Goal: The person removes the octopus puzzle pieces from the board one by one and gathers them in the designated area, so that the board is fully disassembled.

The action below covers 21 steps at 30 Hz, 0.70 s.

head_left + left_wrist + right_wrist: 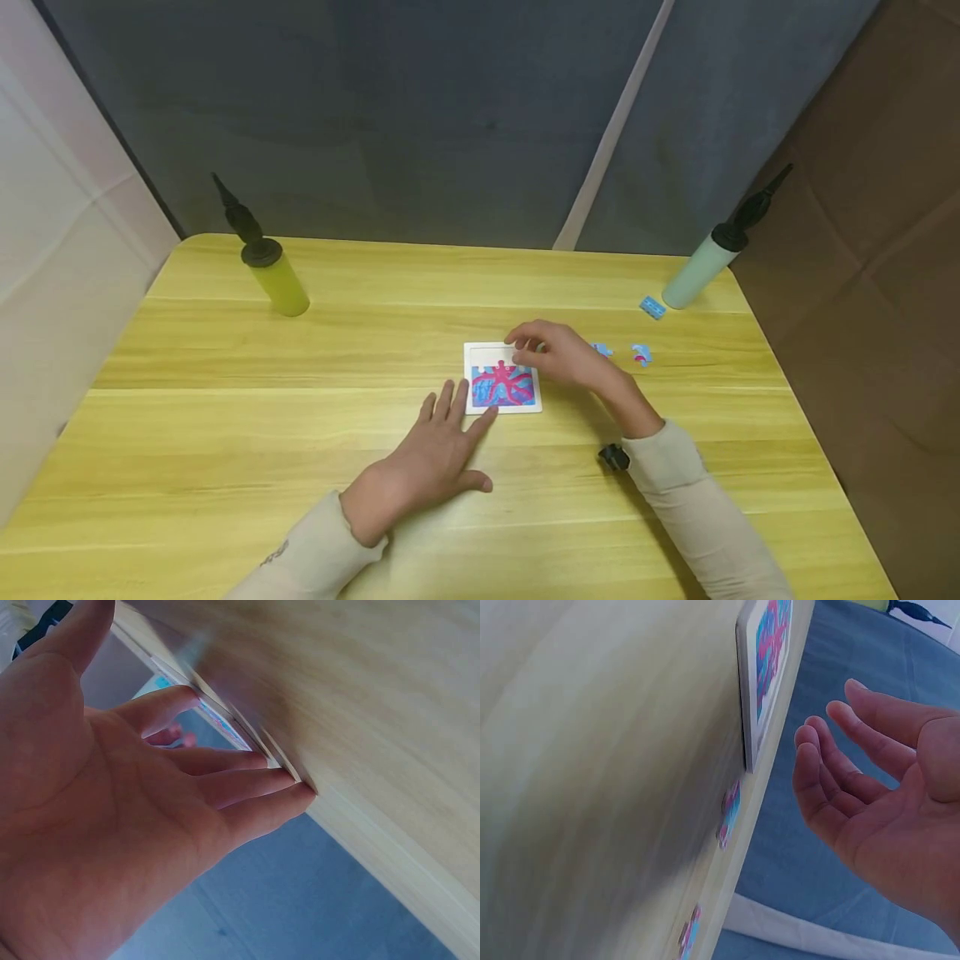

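A white-framed jigsaw puzzle with a pink octopus on blue lies on the table, its top strip bare of picture. My left hand is spread at its lower left, index finger and neighbouring fingertips at the frame's edge; in the left wrist view those fingers lie straight along it. Over the frame's upper right corner hovers my right hand, fingers loosely bent. The right wrist view shows that hand holding nothing. To the right lie two loose puzzle pieces, one in plain sight, the other partly behind the right hand.
A yellow hand pump with a black nozzle stands at the back left. At the back right is a pale green pump, with a small blue block beside it. A dark curtain hangs behind the wooden table.
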Available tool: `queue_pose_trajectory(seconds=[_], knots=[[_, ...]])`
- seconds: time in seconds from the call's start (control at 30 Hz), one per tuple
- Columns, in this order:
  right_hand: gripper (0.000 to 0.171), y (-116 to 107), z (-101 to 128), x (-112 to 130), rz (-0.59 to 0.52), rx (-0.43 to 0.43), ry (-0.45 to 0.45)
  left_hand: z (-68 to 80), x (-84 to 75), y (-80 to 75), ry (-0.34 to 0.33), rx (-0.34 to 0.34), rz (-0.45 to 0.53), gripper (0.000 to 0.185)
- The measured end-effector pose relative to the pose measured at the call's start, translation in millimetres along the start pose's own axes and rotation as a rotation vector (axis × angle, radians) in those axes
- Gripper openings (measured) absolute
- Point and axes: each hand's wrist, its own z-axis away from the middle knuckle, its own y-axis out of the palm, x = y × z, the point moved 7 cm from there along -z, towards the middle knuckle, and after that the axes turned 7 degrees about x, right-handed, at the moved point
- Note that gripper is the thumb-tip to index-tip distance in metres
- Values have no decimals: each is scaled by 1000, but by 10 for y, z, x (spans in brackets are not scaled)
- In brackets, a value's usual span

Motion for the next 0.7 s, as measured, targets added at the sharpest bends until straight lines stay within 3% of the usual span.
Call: queue_pose_trajectory(seconds=[0.37, 0.7], knots=[[29, 238, -117, 98, 89, 71, 25, 8, -9, -8, 5, 3, -9, 93], [23, 345, -152, 132, 170, 89, -7, 3, -8, -6, 2, 9, -18, 93]])
